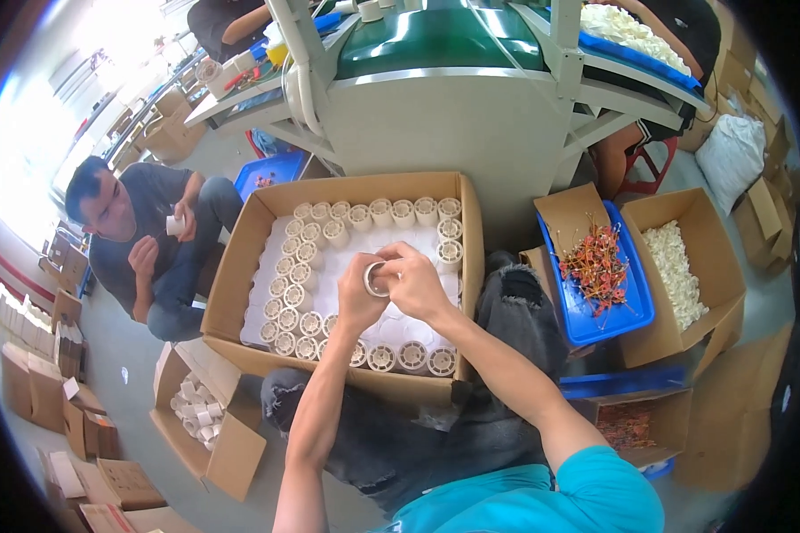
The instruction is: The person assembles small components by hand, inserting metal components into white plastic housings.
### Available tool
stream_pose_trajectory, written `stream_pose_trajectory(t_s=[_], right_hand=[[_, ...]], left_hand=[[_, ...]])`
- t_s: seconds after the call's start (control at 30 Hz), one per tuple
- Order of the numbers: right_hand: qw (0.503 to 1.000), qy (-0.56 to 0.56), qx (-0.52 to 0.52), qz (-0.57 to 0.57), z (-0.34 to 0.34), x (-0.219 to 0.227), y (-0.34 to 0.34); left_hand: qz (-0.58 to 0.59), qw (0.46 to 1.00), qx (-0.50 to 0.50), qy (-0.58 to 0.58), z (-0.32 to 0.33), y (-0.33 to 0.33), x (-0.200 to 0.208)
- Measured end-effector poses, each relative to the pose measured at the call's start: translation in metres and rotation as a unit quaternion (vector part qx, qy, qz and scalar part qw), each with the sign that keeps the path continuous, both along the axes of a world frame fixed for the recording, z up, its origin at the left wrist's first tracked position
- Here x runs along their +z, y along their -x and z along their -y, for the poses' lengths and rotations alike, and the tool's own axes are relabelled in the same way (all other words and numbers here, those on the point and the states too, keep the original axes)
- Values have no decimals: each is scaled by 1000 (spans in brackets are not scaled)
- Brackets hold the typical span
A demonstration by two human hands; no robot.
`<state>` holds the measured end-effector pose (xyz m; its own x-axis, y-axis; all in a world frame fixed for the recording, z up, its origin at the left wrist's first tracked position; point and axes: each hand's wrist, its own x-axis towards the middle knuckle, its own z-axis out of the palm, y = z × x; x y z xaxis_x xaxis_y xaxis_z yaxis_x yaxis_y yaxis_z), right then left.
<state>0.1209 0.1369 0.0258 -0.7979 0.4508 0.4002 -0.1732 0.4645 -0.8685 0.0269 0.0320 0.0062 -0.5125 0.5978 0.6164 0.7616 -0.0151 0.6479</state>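
My left hand (pixel 359 298) is wrapped around a white plastic cylinder (pixel 376 281), whose round open end faces up toward me. Closed fingers of my right hand (pixel 415 282) press at the rim of the same piece; whether they also pinch something small inside cannot be seen. Both hands are above a large cardboard box (pixel 227 266). Inside it, white cylinders with slotted round ends (pixel 311 233) stand upright along the edges, on a pale layer (pixel 356 242) marked with round shapes. My forearms hide part of the near rows.
On the right are a blue tray (pixel 587 333) of red wired parts (pixel 600 266) and a carton of small white pieces (pixel 676 275). A carton of white cylinders (pixel 197 409) sits at lower left. A co-worker (pixel 142 231) squats at left. A green-topped workbench (pixel 444 115) stands ahead.
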Motion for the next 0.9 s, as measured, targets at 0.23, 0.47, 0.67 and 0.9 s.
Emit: stream_pose_trajectory(t_s=[0.23,0.47,0.67,0.9], right_hand=[[998,16,-24,-60,-20,12,-6],[976,164,-96,-105,-32,5,-8],[956,290,-3,-44,-28,-20,-7],[930,364,24,-41,-20,-6,-7]], left_hand=[[-88,995,23,32,-10,24,14],[-105,991,68,-56,-111,105,151],[-320,941,112,-21,-250,187,218],[-438,840,313,73,-288,282,218]])
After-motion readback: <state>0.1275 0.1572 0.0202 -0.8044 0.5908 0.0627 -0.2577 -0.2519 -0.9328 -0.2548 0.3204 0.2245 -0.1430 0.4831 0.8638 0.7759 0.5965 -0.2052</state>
